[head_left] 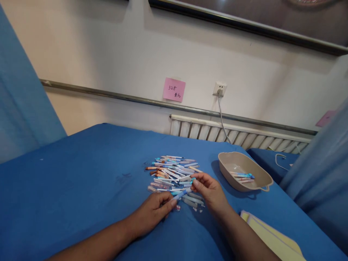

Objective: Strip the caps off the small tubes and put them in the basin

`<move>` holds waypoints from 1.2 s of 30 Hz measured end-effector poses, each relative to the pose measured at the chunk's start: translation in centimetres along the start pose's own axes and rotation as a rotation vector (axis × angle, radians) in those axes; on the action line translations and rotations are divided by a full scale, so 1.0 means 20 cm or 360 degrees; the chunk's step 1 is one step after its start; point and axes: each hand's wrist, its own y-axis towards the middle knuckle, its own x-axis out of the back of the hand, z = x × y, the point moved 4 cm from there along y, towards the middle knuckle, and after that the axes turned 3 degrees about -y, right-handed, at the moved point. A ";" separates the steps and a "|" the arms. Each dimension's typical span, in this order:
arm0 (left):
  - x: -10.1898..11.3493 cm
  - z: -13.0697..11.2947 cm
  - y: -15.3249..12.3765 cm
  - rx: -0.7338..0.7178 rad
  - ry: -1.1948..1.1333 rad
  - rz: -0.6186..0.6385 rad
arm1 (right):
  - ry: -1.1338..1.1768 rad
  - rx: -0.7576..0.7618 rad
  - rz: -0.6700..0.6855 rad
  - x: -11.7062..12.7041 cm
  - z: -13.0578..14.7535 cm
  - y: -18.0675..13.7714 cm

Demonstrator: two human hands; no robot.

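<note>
Underlying pens (174, 174): cloth (89, 188) (wall (108, 54) behind).

Kinda dim, soft indoor light tbh. Small glare spot on the dark framed panel (263, 16), soft shadow beside the basin (230, 177), pens (172, 174) look smeary, edges wide-angle stretched.

From my head, my only camera looks forward and down across the blue surface (81, 188), near enough that my left grip (154, 211) and right grip (210, 190) show below its centre; beyond, it takes in the wall (114, 54), whose rail (122, 96) slopes down rightward.
</note>
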 end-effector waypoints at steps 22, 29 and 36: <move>0.00 0.02 0.01 0.0011 -0.0070 -0.0041 | -0.0010 0.0097 0.0022 0.03 -0.01 0.00; 0.00 0.01 0.01 0.0017 -0.0098 -0.0064 | -0.0013 0.0051 0.0096 -0.02 -0.01 -0.03; -0.01 0.01 0.00 -0.0034 -0.0020 -0.0003 | -0.0028 0.0030 0.0161 -0.05 -0.04 -0.03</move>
